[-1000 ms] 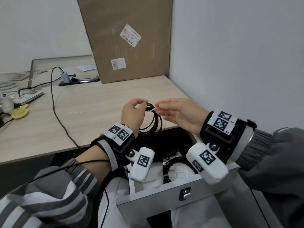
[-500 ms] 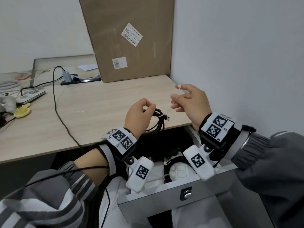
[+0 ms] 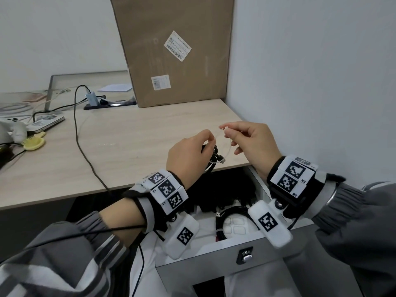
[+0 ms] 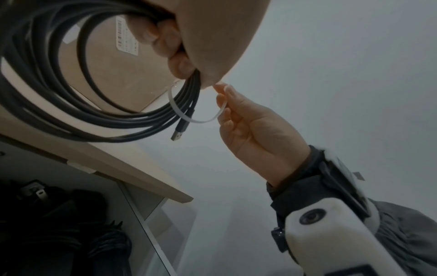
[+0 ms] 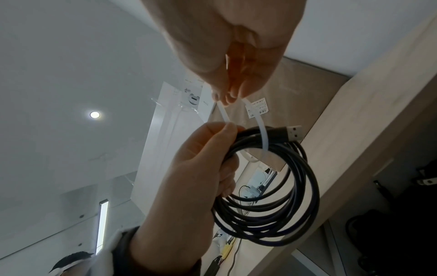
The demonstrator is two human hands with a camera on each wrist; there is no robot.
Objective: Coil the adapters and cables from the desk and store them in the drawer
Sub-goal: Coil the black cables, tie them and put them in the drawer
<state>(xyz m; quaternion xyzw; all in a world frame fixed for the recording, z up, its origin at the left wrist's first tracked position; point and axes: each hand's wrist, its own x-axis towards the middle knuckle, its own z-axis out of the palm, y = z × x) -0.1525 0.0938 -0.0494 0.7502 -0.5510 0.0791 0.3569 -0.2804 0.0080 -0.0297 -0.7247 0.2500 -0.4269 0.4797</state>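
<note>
My left hand (image 3: 209, 139) grips a coiled black USB cable (image 3: 215, 156) just above the desk's front right corner, over the open drawer (image 3: 214, 260). A thin white tie (image 5: 263, 134) loops around the coil (image 5: 283, 214) next to the USB plug (image 5: 293, 132). The left thumb and forefinger pinch one end of it. My right hand (image 3: 227, 131) pinches the other end, close beside the left hand. In the left wrist view the tie (image 4: 203, 120) arcs from the bundle (image 4: 94, 112) to the right fingers. Another coiled black cable (image 3: 227, 213) lies in the drawer, with dark adapters (image 3: 225, 194) behind it.
A tall cardboard box (image 3: 175, 50) stands at the back of the desk, and the wall (image 3: 310, 82) closes the right side. A black cable (image 3: 85, 151) runs across the desk to a power strip (image 3: 102, 102). At the far left lie a yellow brush (image 3: 34, 143) and a flat device (image 3: 46, 123).
The right hand lifted away up and to the right with the tie's end, then came back close to the left hand. The tie now arcs around the coil. The left hand stayed put.
</note>
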